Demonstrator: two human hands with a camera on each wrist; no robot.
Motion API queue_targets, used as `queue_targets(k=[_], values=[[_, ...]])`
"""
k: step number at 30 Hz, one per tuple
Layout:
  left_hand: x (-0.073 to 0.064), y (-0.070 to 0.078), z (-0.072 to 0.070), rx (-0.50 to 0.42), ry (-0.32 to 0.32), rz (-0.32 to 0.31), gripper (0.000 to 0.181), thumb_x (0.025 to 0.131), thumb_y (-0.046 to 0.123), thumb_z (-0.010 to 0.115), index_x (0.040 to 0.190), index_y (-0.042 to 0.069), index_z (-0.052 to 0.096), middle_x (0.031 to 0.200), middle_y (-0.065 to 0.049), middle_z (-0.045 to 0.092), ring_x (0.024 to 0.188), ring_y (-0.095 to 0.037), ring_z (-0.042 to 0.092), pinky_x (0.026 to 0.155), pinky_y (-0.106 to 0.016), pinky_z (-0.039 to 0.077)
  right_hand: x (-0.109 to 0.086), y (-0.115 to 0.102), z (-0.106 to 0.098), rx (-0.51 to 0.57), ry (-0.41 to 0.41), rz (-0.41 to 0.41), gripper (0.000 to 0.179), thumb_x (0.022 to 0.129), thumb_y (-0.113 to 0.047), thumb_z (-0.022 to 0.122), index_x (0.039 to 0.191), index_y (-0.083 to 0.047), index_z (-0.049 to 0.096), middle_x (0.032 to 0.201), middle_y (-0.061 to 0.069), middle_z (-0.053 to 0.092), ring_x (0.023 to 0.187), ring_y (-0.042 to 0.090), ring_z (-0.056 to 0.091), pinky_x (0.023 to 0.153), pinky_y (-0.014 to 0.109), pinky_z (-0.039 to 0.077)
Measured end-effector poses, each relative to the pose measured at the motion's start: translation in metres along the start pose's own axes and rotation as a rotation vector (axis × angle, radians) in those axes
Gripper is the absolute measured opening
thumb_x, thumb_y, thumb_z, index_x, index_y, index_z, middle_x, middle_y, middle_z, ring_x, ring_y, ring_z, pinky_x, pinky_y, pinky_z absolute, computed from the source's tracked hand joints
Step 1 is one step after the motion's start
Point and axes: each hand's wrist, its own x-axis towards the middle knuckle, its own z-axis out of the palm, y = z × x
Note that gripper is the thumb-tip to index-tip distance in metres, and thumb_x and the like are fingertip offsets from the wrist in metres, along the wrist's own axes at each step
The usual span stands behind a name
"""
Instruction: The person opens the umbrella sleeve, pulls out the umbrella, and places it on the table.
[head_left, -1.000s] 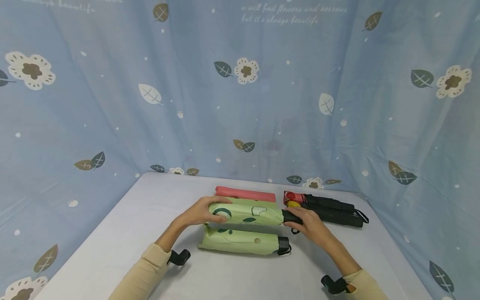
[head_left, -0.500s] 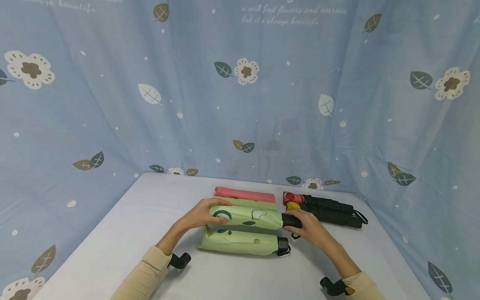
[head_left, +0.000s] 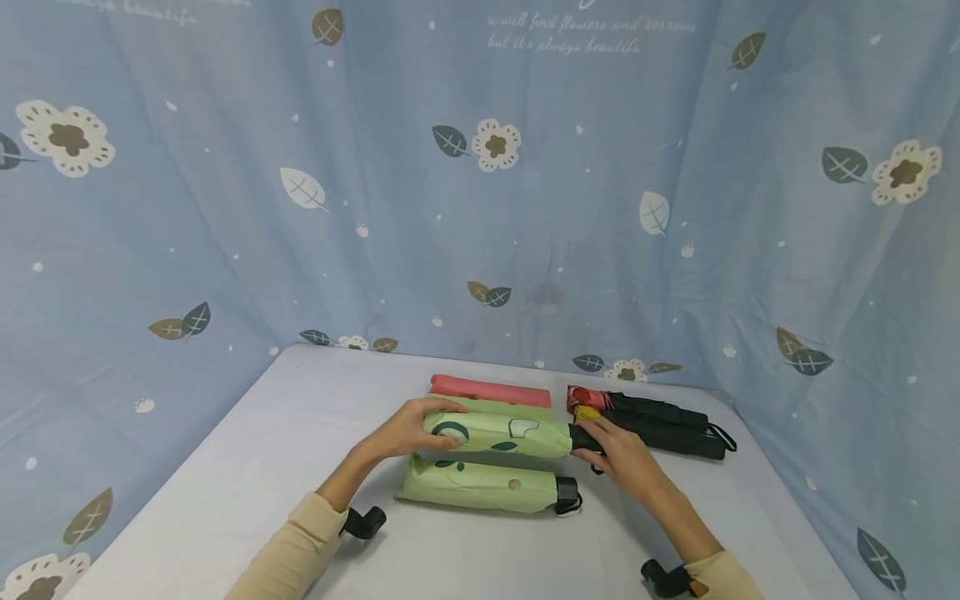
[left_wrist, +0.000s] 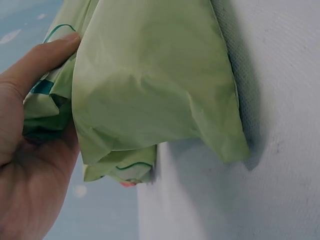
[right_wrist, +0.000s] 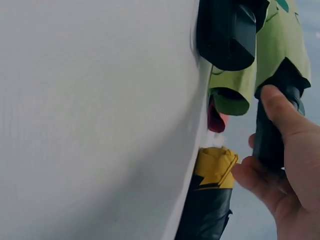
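Observation:
Both hands hold a folding umbrella in a light green sleeve point(head_left: 487, 433) level above the table. My left hand point(head_left: 408, 429) grips its sleeved left end, thumb on the near side. Around the black handle point(right_wrist: 270, 130) at the other end, my right hand point(head_left: 622, 454) has its thumb and fingers. A second green-sleeved umbrella point(head_left: 480, 486) lies on the table just nearer to me, its black handle end point(right_wrist: 227, 37) pointing right. In the left wrist view this lower sleeve point(left_wrist: 155, 75) partly covers the held one.
Behind the held umbrella lie a red sleeve point(head_left: 491, 390) and a green sleeve point(head_left: 498, 407), their ends open in the right wrist view. Two black folded umbrellas, one red-tipped point(head_left: 652, 406) and one yellow-tipped point(head_left: 667, 435), lie at the back right. A blue curtain point(head_left: 420, 208) surrounds the white table point(head_left: 480, 558).
Both hands have brought the held umbrella slightly nearer to me or lower, then a little to the right. The other umbrellas and sleeves lie as before.

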Motion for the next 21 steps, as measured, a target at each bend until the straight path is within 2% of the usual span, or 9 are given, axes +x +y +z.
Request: queue_targets(k=[11, 21], values=[[0.001, 0.011, -0.002, -0.019, -0.017, 0.021, 0.053, 0.084, 0.041, 0.076, 0.133, 0.033, 0.058, 0.140, 0.010, 0.056, 0.131, -0.015, 0.052, 0.100, -0.040, 0.049, -0.007, 0.013, -0.003, -0.037, 0.175, -0.097, 0.053, 0.073, -0.020, 0.084, 0.120, -0.002, 0.067, 0.108, 0.010, 0.068, 0.093, 0.025, 0.070, 0.073, 0.038, 0.059], [-0.004, 0.009, -0.003, -0.014, -0.010, 0.016, 0.050, 0.086, 0.036, 0.076, 0.133, 0.027, 0.060, 0.138, 0.008, 0.058, 0.132, -0.017, 0.052, 0.102, -0.043, 0.048, -0.015, 0.022, -0.006, -0.076, 0.201, -0.101, 0.055, 0.069, -0.020, 0.086, 0.118, -0.003, 0.068, 0.108, 0.010, 0.068, 0.095, 0.027, 0.070, 0.073, 0.039, 0.059]])
